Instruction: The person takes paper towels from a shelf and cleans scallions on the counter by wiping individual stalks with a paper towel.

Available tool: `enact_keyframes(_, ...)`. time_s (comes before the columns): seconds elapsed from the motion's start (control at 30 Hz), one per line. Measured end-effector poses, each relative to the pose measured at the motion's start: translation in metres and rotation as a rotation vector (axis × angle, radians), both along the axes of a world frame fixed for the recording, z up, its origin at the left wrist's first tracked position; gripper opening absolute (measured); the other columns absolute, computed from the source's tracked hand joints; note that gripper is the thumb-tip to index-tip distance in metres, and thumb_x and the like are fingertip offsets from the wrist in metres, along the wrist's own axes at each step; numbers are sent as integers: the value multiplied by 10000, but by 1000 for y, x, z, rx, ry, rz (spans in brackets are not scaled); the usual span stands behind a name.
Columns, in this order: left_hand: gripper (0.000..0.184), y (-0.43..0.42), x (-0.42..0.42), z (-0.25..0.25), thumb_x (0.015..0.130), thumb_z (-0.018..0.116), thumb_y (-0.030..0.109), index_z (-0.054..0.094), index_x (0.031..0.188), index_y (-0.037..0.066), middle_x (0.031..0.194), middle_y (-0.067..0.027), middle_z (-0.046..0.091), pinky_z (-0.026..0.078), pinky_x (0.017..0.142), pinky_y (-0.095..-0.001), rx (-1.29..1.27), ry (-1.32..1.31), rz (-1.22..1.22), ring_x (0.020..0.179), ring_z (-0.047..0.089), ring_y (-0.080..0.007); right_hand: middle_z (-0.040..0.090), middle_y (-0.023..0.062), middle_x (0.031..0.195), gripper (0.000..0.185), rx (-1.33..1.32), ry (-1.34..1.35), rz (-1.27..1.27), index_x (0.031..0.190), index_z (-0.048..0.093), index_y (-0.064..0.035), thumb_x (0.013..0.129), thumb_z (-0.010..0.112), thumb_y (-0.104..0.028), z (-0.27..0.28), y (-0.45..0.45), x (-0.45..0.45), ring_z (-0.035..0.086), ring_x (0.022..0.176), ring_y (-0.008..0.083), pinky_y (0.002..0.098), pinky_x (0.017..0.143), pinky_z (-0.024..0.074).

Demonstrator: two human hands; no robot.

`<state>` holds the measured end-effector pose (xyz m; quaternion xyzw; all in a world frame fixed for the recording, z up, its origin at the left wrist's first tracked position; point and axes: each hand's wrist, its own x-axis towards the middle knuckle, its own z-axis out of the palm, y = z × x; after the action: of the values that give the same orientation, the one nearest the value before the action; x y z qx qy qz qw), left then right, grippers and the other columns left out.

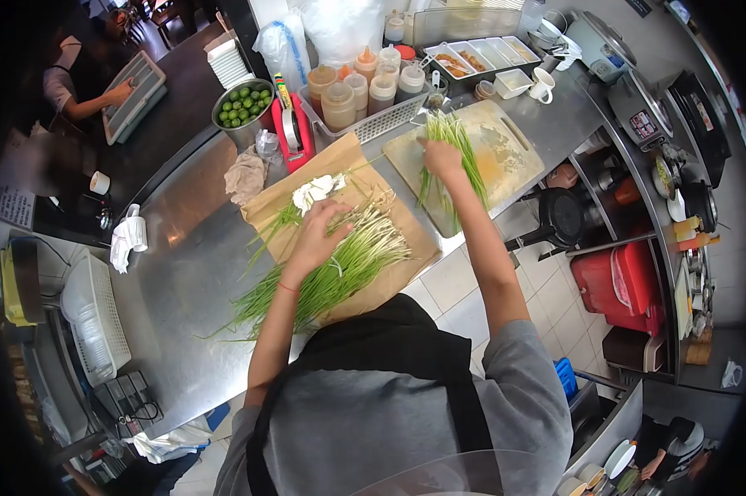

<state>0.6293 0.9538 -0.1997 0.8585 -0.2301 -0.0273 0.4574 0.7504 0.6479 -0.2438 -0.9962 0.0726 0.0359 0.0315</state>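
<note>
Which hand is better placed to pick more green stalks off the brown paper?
Probably the left. The left hand is right at the pile of green stalks on the brown paper, fingers spread; the right hand is over at the cutting board, on a smaller bunch.

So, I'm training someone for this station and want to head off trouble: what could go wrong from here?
Tips of the pile run past the paper onto the counter, so stalks might get dragged or scattered.

The board lies close to the counter's near edge; a hard push could tip it over.

The bundle under the right hand may fan out if that hand lifts.
</note>
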Motion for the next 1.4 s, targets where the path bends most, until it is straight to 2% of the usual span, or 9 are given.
enact_keyframes(0.27,167,20,-13,-24,732,641,92,628,898,93,964,-110,530,385,842,-376,255,-60,80,953,474,-298,640,166,903,290,-72,19,-104,1060,607,-179,812,456,-172,-11,-27,-11,627,861,315,428,720,501)
enact_keyframes(0.47,76,3,-23,-38,706,660,106,611,761,90,868,-82,504,397,791,-383,303,-94,109,888,477,-281,634,203,880,286,481,-257,-38,902,626,-39,805,570,-303,21,5,-48,609,836,370,409,725,481)
enact_keyframes(0.57,93,-5,-21,-40,702,673,135,609,748,86,839,-83,496,397,770,-379,300,-129,144,861,477,-278,632,209,861,308,773,-325,46,929,620,-39,794,591,-315,21,26,-70,596,823,392,408,692,468)
enact_keyframes(0.73,120,-17,-12,-45,700,689,163,626,759,80,816,-94,498,390,773,-374,268,-139,164,851,477,-280,603,52,740,361,1337,-153,-122,931,590,44,830,610,-302,34,58,-101,510,658,73,251,573,425)
enact_keyframes(0.83,67,-16,-6,-50,685,669,136,633,721,92,822,-83,519,398,798,-382,243,-125,156,863,488,-282,612,40,770,312,1548,-170,-181,952,594,34,834,614,-254,38,62,-109,527,660,73,240,570,425)
enact_keyframes(0.93,62,-6,3,-50,723,646,122,646,736,62,775,-67,585,431,735,-326,123,-9,143,773,552,-221,615,37,779,275,1612,-206,-257,940,606,30,826,630,-219,48,60,-118,533,662,66,229,571,424)
enact_keyframes(1.03,104,6,9,-56,788,611,116,630,818,18,794,-55,641,448,622,-249,-284,422,150,694,593,-131,623,45,796,261,1581,-80,-210,931,618,27,816,640,-207,50,58,-128,543,663,69,226,576,429)
enact_keyframes(1.2,150,13,9,-17,834,583,131,605,910,3,826,-69,653,460,634,-212,-470,714,160,703,601,-90,637,81,884,300,1414,77,143,1001,608,46,752,662,-113,33,87,-135,568,778,114,237,724,446)
enact_keyframes(1.4,207,19,5,-6,842,588,159,591,974,-1,807,-69,641,479,622,-213,-518,848,145,686,598,-94,628,66,838,258,1871,147,-265,984,592,39,790,648,-122,21,127,-129,574,698,110,246,604,463)
